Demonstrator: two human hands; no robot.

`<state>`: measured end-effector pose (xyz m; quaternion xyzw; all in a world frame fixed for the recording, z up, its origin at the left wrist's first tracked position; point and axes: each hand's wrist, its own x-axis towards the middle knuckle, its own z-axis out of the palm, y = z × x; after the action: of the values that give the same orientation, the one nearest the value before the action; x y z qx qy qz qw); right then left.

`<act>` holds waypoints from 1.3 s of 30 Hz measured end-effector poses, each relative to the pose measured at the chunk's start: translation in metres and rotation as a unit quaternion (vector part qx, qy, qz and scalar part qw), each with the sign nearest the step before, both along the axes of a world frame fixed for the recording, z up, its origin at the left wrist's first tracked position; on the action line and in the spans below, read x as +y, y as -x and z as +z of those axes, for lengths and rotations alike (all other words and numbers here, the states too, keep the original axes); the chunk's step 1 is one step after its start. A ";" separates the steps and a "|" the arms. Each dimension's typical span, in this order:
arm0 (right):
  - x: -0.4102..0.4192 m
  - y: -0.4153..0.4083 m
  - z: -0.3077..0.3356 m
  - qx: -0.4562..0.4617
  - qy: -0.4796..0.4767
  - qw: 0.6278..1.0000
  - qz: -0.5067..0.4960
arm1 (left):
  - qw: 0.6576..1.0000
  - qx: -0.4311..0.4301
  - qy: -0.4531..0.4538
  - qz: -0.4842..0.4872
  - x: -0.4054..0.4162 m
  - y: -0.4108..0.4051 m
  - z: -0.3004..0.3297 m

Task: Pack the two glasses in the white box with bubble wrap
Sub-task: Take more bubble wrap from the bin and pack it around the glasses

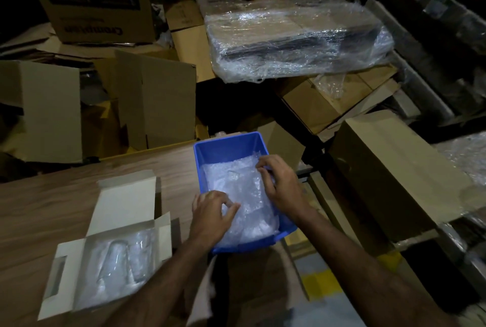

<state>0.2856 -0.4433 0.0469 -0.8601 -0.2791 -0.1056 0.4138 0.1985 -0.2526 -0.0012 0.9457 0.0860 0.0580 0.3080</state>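
Note:
The white box (123, 203) lies open on the wooden table at the lower left, flaps spread. Inside it two clear glasses (119, 261) lie side by side on bubble wrap. To its right stands a blue plastic bin (226, 146) filled with sheets of bubble wrap (236, 182). Both my hands are in the bin. My left hand (213, 217) pinches the wrap at the bin's near left side with curled fingers. My right hand (276, 182) grips the wrap near the bin's right wall, fingers bent over its edge.
Brown cardboard boxes (155, 100) stand behind the wooden table (79, 177). A film-wrapped flat stack (294, 40) lies at the back right. More cartons (389, 169) crowd the right side. The bin overhangs the table's right edge above the floor.

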 end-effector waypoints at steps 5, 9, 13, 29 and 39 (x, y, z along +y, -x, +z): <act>-0.005 0.004 0.024 0.007 -0.026 1.000 -0.007 | 0.981 0.064 -0.173 -0.062 0.011 -0.002 -0.010; -0.009 0.006 0.043 0.015 -0.038 0.999 -0.009 | 0.998 0.018 -0.057 -0.001 0.009 0.000 -0.008; -0.011 0.011 0.065 0.011 -0.044 0.999 -0.026 | 0.985 -0.001 0.158 0.069 -0.005 -0.005 0.017; 0.097 0.026 0.076 0.648 -0.531 0.527 0.142 | 0.915 -0.179 0.349 0.090 0.071 0.012 0.175; 0.180 0.133 0.050 0.560 -0.333 0.734 0.194 | 0.850 -0.178 0.409 0.281 0.141 0.087 0.172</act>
<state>0.1529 -0.2637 0.0968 -0.4981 -0.1051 0.3913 0.7666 0.1120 -0.1116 0.1710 0.6429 0.3078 0.2688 0.6478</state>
